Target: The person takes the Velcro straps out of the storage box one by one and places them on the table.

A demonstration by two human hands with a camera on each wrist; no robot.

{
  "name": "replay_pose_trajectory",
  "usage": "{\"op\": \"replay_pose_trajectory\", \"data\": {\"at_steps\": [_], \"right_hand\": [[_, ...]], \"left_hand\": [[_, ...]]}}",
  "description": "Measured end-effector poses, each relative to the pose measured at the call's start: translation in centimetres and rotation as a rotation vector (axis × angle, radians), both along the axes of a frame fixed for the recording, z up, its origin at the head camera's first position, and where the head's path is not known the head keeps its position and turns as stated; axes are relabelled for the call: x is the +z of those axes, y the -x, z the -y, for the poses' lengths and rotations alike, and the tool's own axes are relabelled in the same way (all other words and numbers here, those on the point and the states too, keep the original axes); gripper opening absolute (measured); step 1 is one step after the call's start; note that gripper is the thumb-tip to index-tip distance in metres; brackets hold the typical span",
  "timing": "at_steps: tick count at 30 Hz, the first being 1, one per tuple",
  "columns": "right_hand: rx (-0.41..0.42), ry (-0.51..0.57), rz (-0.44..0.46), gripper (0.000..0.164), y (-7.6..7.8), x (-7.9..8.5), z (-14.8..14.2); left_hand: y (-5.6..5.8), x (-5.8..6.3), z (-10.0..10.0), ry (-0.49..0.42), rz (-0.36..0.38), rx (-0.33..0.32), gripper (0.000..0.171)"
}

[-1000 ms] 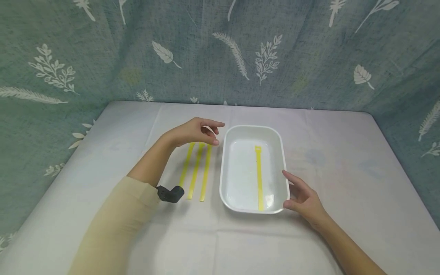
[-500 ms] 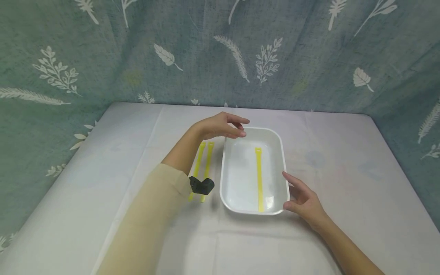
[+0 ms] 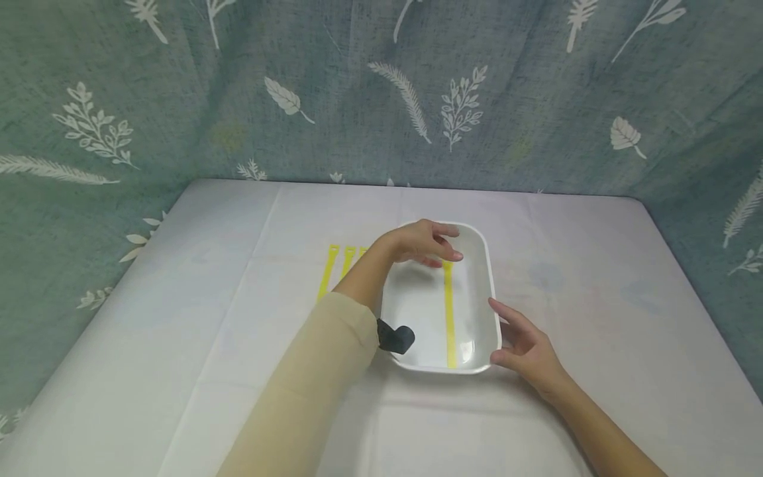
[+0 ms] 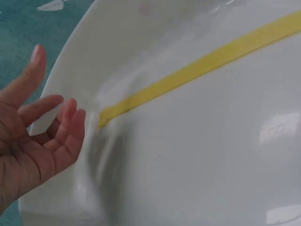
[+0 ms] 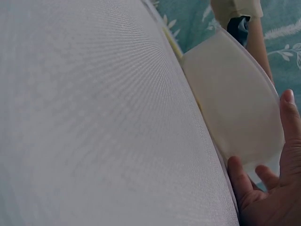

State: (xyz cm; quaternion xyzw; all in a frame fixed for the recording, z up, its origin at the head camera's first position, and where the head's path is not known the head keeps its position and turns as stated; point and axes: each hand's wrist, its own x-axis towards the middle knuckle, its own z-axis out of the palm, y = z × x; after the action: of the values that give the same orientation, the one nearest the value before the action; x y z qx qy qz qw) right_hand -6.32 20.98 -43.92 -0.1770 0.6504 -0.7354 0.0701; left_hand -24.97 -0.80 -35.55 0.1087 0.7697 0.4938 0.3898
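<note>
A white rectangular tray [image 3: 414, 318] lies on the table. Inside it, one flat yellow strap [image 3: 450, 318] with a slotted head runs lengthwise, its far end partly covered by my left hand [image 3: 426, 243]. That hand hovers over the far part of the tray, fingers loosely bent and spread, holding nothing; the left wrist view shows it apart from the strap's end. My right hand [image 3: 530, 354] rests against the tray's right side near the front corner, thumb and forefinger touching the rim. Left of the tray are three similar yellow straps [image 3: 326, 275], partly hidden by my left forearm.
A white cloth covers the table [image 3: 238, 278]. Behind it hangs a blue-green curtain [image 3: 357, 86] with white leaf prints. A black wrist camera [image 3: 396, 338] on my left arm hangs over the tray's left rim.
My left hand has moved right from above the three straps to over the tray. My right hand, the tray and the strap in it have stayed in place.
</note>
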Motion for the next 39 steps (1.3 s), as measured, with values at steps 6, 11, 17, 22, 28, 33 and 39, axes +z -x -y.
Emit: {"op": "replay_pose_trajectory", "data": {"at_steps": [6,11,17,22,28,33,39], "right_hand": [[-0.004,0.004,0.011,0.074,0.0,0.0,0.0],[-0.008,-0.003,0.034,0.076,0.0,0.1,-0.1],[-0.016,-0.013,0.065,0.077,-0.1,0.1,-0.1],[-0.015,-0.01,0.052,0.076,0.0,0.1,-0.1],[-0.02,-0.008,0.031,0.075,0.1,0.1,0.1],[-0.022,-0.002,0.019,0.075,0.1,0.1,0.0],[-0.024,-0.002,0.006,0.075,0.1,0.0,-0.1]], "left_hand": [[-0.7,-2.2,-0.4,0.135,-0.169,-0.025,0.065],[-1.0,-3.0,-0.6,0.203,-0.265,-0.022,0.064],[-1.5,-3.5,-1.0,0.267,-0.326,-0.05,0.069],[-1.7,-3.9,-1.2,0.317,-0.397,-0.087,0.071],[-1.7,-3.7,-0.9,0.319,-0.401,-0.111,0.06],[-1.7,-3.7,-1.0,0.283,-0.375,-0.098,0.046],[-1.5,-3.6,-1.2,0.236,-0.357,-0.07,0.035]]}}
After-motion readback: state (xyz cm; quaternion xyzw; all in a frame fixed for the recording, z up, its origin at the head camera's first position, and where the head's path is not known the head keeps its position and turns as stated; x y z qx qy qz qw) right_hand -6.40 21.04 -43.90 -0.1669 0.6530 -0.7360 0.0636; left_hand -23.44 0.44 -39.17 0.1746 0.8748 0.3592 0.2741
